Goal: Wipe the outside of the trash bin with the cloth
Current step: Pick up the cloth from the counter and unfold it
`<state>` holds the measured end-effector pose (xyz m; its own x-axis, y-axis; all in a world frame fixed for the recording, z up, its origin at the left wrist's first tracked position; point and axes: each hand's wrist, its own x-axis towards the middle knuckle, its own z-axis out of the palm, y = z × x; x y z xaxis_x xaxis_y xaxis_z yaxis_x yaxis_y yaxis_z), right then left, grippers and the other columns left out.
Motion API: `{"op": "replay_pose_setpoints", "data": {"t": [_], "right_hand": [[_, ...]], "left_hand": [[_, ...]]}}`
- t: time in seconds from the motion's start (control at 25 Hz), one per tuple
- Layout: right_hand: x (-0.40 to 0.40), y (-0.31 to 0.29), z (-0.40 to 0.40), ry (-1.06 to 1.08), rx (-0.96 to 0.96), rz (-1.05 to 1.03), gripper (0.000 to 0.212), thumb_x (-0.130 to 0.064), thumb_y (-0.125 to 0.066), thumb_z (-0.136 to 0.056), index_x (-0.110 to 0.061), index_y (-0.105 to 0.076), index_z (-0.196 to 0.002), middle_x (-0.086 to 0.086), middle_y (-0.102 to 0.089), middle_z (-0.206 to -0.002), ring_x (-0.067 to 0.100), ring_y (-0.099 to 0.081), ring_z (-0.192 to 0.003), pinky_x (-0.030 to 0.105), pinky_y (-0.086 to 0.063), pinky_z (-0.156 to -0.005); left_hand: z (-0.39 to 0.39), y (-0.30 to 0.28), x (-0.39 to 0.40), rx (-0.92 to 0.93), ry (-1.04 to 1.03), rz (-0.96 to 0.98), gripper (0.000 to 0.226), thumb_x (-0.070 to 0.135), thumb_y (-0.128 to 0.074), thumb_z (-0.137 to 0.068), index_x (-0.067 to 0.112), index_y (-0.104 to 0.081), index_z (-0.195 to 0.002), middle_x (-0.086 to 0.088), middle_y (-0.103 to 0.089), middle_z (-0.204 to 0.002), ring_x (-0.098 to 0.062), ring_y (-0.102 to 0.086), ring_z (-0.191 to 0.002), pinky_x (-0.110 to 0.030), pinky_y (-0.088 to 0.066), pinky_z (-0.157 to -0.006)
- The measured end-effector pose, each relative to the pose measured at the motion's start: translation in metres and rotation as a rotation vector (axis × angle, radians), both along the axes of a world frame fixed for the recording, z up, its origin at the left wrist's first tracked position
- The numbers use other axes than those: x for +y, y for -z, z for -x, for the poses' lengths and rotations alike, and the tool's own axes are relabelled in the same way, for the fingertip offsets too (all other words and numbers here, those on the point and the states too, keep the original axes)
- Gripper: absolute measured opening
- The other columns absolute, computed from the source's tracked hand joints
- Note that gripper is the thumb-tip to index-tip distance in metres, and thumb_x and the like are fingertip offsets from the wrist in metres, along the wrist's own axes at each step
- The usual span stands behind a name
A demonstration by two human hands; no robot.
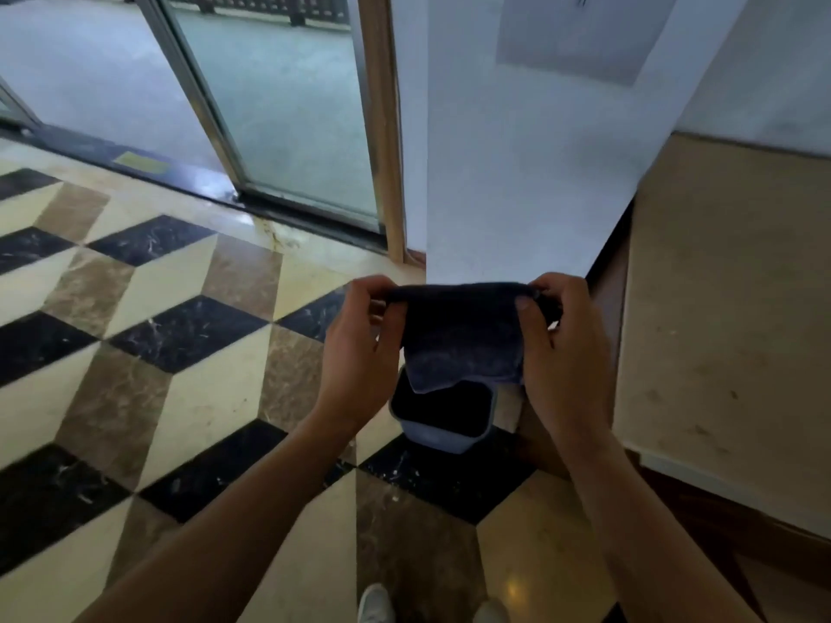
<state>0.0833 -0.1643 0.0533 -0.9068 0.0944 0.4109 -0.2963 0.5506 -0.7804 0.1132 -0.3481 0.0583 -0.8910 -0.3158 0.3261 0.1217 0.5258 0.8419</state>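
Two bare hands hold one dark blue cloth [463, 335] stretched between them at chest height. The left hand [359, 353] pinches the cloth's upper left corner with fingers closed on it; the right hand [566, 348] grips the upper right corner, thumb pressed against the front. The cloth hangs folded from its top edge. One small grey-blue trash bin [443, 436] stands open on the floor below, between the two forearms, its far rim hidden behind the cloth's lower edge. The cloth is not touching the bin. The bin sits beside a white wall corner [517, 195] on a patterned marble floor [157, 353]. Two white shoe tips [375, 604] show at the bottom edge. One sliding glass door [279, 105] stands behind.
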Motion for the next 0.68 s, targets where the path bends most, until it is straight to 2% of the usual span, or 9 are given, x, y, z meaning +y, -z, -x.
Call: {"op": "replay_pose_setpoints", "data": {"t": [0.16,0.28,0.4,0.52,0.6,0.68], "right_hand": [[-0.002,0.123,0.014,-0.022,0.064,0.010,0.014,-0.027,-0.054,-0.096,-0.021,-0.054,-0.109,-0.009,-0.057,-0.099,0.028,-0.060,-0.090,0.040,-0.052,-0.072],[0.010,0.217,0.022,-0.058,0.044,-0.053,0.017,-0.035,-0.050,-0.096,-0.027,-0.050,-0.111,-0.004,-0.059,-0.103,0.027,-0.059,-0.096,0.046,-0.053,-0.075],[0.023,0.311,0.029,-0.063,0.050,-0.179,0.018,-0.038,-0.054,-0.093,-0.027,-0.053,-0.108,0.005,-0.055,-0.108,0.029,-0.057,-0.097,0.046,-0.051,-0.078],[0.034,0.390,0.023,-0.011,-0.007,-0.288,0.018,-0.033,-0.061,-0.090,-0.025,-0.059,-0.106,0.003,-0.053,-0.095,0.026,-0.057,-0.083,0.037,-0.046,-0.070],[0.038,0.438,0.018,0.013,-0.114,-0.225,0.014,-0.032,-0.060,-0.093,-0.024,-0.059,-0.105,-0.003,-0.059,-0.076,0.018,-0.058,-0.068,0.031,-0.045,-0.060],[0.037,0.479,0.011,-0.018,-0.275,-0.017,0.012,-0.030,-0.052,-0.098,-0.023,-0.053,-0.108,0.006,-0.066,-0.065,0.014,-0.059,-0.051,0.029,-0.046,-0.047]], "left_hand": [[0.012,0.118,0.004,0.041,-0.019,-0.033,0.013,0.021,-0.047,-0.095,0.030,-0.044,-0.103,0.020,-0.057,-0.090,-0.004,-0.060,-0.087,-0.032,-0.056,-0.074],[0.018,0.208,0.001,0.057,0.007,-0.041,0.016,0.022,-0.047,-0.094,0.037,-0.044,-0.099,0.019,-0.058,-0.089,-0.008,-0.061,-0.085,-0.040,-0.057,-0.073],[0.027,0.309,-0.002,0.100,0.073,-0.002,0.013,0.019,-0.049,-0.094,0.029,-0.045,-0.100,0.019,-0.057,-0.088,-0.004,-0.059,-0.082,-0.034,-0.056,-0.070],[0.024,0.399,0.005,0.126,0.116,0.049,0.010,0.017,-0.049,-0.093,0.024,-0.046,-0.100,0.021,-0.056,-0.089,-0.002,-0.058,-0.081,-0.023,-0.052,-0.071],[0.025,0.452,0.009,0.185,0.164,0.103,0.008,0.017,-0.050,-0.093,0.023,-0.047,-0.099,0.015,-0.058,-0.086,-0.004,-0.058,-0.079,-0.028,-0.052,-0.071],[0.024,0.492,0.014,0.228,0.192,0.154,0.007,0.020,-0.050,-0.093,0.024,-0.048,-0.099,0.009,-0.060,-0.086,-0.009,-0.060,-0.078,-0.039,-0.052,-0.071]]}}
